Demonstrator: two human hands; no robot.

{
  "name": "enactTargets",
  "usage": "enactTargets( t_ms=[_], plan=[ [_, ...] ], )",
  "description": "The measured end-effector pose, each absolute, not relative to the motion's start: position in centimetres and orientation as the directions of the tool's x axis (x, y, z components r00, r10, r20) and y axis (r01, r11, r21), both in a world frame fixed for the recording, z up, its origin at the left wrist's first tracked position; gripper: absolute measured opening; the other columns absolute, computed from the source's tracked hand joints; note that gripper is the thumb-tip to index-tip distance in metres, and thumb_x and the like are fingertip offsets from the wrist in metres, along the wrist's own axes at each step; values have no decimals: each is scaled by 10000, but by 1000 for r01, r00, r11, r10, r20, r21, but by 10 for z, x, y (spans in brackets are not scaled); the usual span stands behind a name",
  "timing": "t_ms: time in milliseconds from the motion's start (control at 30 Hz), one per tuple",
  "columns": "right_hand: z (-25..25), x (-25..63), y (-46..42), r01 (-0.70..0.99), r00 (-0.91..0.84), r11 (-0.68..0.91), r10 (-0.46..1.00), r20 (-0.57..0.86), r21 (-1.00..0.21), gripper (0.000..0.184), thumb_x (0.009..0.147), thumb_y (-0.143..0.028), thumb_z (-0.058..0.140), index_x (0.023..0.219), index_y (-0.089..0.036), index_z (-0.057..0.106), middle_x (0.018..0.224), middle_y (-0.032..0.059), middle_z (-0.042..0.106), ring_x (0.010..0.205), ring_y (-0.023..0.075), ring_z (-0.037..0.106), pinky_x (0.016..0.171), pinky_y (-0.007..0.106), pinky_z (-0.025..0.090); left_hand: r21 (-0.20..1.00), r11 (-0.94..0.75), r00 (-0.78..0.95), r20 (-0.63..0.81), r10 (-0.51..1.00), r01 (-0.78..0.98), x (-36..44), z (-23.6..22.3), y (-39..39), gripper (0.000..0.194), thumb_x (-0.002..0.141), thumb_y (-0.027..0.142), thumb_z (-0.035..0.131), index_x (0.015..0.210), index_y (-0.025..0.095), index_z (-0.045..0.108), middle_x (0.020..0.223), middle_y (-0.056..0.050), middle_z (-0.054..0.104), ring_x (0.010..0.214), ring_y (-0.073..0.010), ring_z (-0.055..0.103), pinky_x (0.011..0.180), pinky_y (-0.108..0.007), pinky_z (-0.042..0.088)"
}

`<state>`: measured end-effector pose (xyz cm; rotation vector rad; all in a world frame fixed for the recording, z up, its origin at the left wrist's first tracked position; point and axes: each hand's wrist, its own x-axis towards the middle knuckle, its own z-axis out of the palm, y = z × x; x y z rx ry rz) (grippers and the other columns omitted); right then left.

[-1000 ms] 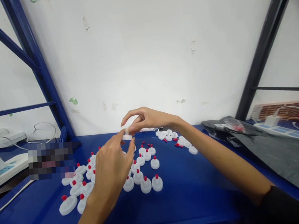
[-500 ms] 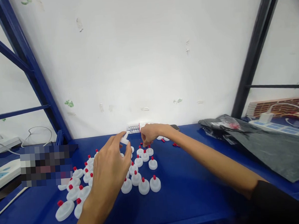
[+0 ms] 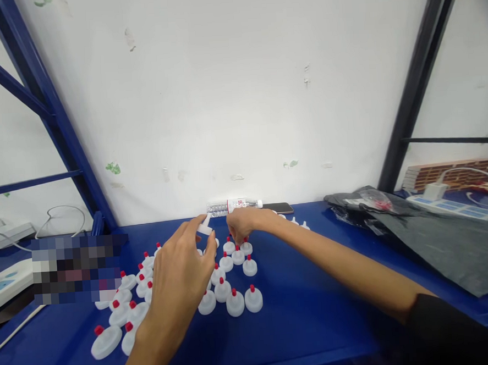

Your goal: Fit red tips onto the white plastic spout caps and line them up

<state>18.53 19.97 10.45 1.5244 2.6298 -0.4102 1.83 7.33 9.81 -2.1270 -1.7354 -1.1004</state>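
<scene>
My left hand point(image 3: 179, 274) is raised over the blue table point(image 3: 310, 316), thumb and fingers pinched on a small white cap point(image 3: 205, 228). Just to its right, my right hand point(image 3: 242, 222) is curled with its fingertips pressed together near the left hand; whatever it pinches is too small to make out. Below both hands stand several white caps with red tips point(image 3: 235, 303) in loose rows. More white caps point(image 3: 296, 221) lie behind my right forearm.
A clear water bottle point(image 3: 233, 206) and a dark phone point(image 3: 278, 208) lie against the white wall. Black plastic bags point(image 3: 437, 237) cover the table's right side, with a power strip point(image 3: 456, 202) beyond. Blue shelf posts point(image 3: 54, 128) rise on the left, a dark post point(image 3: 419, 78) on the right.
My right hand went from the left hand out to the loose parts at the back and has come back beside the left hand. The left hand kept its white cap.
</scene>
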Motion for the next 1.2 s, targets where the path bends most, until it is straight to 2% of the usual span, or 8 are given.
enactTargets(
  t_ms=[267, 367, 433, 533, 667, 967, 1067, 1200],
  plan=[
    [105, 187, 200, 837, -533, 500, 837, -121, -223, 206, 535, -46, 810, 482, -196, 678, 462, -11, 628, 540, 177, 634, 581, 280, 480, 318, -300, 37, 629, 777, 899, 18, 99, 72, 415, 947, 342, 545, 1318, 192, 657, 1041, -86, 780, 878, -305, 732, 746, -400, 525],
    [119, 195, 201, 800, -563, 530, 825, -47, -282, 164, 608, -24, 757, 551, -174, 722, 541, 21, 688, 569, 185, 656, 596, 289, 490, 315, -302, 38, 633, 773, 900, 17, 99, 73, 418, 952, 336, 537, 1330, 195, 646, 1047, -86, 780, 899, -308, 730, 758, -398, 523],
    [134, 203, 199, 756, -588, 562, 808, 29, -336, 135, 676, -38, 736, 697, -167, 771, 690, 38, 757, 669, 183, 694, 642, 274, 507, 316, -303, 39, 633, 773, 899, 17, 98, 73, 425, 954, 335, 536, 1343, 198, 635, 1064, -90, 779, 907, -308, 730, 773, -401, 522],
    [158, 214, 191, 626, -628, 627, 758, 176, -464, 139, 799, -191, 751, 932, -165, 780, 874, 52, 787, 793, 166, 709, 708, 255, 530, 320, -301, 32, 635, 772, 899, 17, 97, 74, 425, 951, 318, 545, 1356, 218, 621, 1071, -84, 779, 904, -302, 734, 779, -394, 520],
    [177, 219, 176, 315, -687, 695, 637, 350, -646, 204, 858, -319, 741, 968, -152, 782, 943, 71, 773, 850, 159, 688, 771, 279, 543, 330, -285, 18, 624, 781, 900, 17, 96, 74, 475, 958, 308, 541, 1429, 253, 537, 1060, -64, 780, 823, -290, 734, 719, -377, 502],
    [170, 197, 164, 176, -774, 683, 541, 329, -709, 143, 871, -236, 735, 967, -141, 782, 891, 53, 755, 831, 141, 678, 764, 268, 535, 362, -289, -1, 625, 781, 886, 17, 98, 74, 503, 970, 321, 535, 1468, 292, 469, 1038, -45, 777, 812, -288, 733, 693, -356, 471],
    [172, 196, 161, 137, -747, 693, 542, 386, -708, 182, 874, -299, 748, 964, -145, 784, 893, 51, 746, 821, 136, 662, 722, 252, 519, 371, -282, -3, 610, 792, 885, 18, 99, 74, 528, 968, 329, 538, 1487, 298, 448, 1010, -41, 778, 786, -288, 728, 680, -354, 462],
    [176, 198, 156, 144, -764, 704, 526, 374, -696, 219, 879, -348, 748, 982, -159, 786, 951, 62, 757, 876, 151, 669, 779, 272, 524, 361, -284, 7, 607, 795, 888, 17, 99, 74, 515, 976, 353, 522, 1483, 294, 456, 968, -36, 774, 744, -280, 711, 658, -346, 443]
  ],
)
